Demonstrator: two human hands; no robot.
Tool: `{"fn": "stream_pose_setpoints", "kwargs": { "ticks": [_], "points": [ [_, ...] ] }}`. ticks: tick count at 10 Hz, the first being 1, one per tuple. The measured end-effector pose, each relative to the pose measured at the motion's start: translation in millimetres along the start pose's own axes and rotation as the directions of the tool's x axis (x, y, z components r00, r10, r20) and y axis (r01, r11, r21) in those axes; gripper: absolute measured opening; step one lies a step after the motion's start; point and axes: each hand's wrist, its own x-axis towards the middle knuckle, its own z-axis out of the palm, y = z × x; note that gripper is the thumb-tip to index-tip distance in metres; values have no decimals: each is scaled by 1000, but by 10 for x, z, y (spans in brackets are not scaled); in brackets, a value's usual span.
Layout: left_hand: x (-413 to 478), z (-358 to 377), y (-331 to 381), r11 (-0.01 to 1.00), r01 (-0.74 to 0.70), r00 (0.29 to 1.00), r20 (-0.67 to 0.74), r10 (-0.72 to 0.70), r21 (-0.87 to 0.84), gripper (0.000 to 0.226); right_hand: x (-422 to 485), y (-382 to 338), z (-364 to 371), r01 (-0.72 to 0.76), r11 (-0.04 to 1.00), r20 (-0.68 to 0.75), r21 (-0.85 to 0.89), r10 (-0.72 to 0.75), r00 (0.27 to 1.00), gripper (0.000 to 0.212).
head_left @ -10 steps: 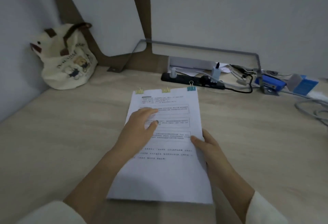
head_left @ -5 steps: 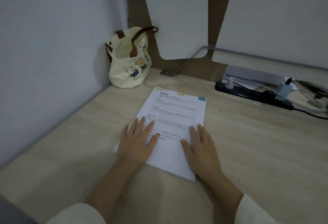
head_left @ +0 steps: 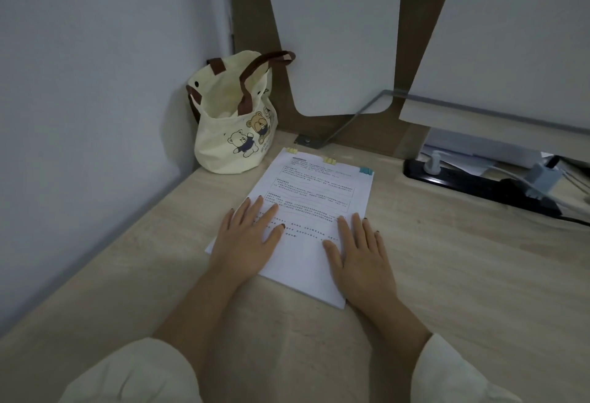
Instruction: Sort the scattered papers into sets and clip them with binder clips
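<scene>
A stack of printed white papers (head_left: 314, 193) lies on the light wooden desk, turned slightly clockwise. Along its far edge sit three binder clips: a yellow clip (head_left: 292, 149) at the left, another yellow clip (head_left: 329, 160) in the middle and a blue clip (head_left: 366, 170) at the right. My left hand (head_left: 247, 238) rests flat on the stack's near left part, fingers straight and spread. My right hand (head_left: 362, 259) lies flat on the near right part, fingers straight. Neither hand holds anything.
A cream tote bag (head_left: 234, 125) with bear prints and brown handles stands in the far left corner against the wall. A black power strip (head_left: 479, 182) with plugs and cables lies at the far right. White panels stand behind the desk (head_left: 479, 275).
The view has swung left, bringing the bag and wall closer to centre. My right hand has moved from the stack's right edge onto the page, and both hands now lie flat on it.
</scene>
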Motion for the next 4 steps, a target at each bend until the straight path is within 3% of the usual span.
{"fn": "stream_pose_setpoints", "kwargs": {
  "ticks": [2, 4],
  "points": [
    [29, 20, -12, 1000, -22, 999, -48, 21, -22, 53, 33, 4, -22, 7, 998, 9, 69, -8, 1000, 62],
    [-297, 98, 34, 983, -135, 929, -360, 83, -123, 57, -299, 79, -156, 7, 941, -39, 337, 7, 999, 54]
  ]
}}
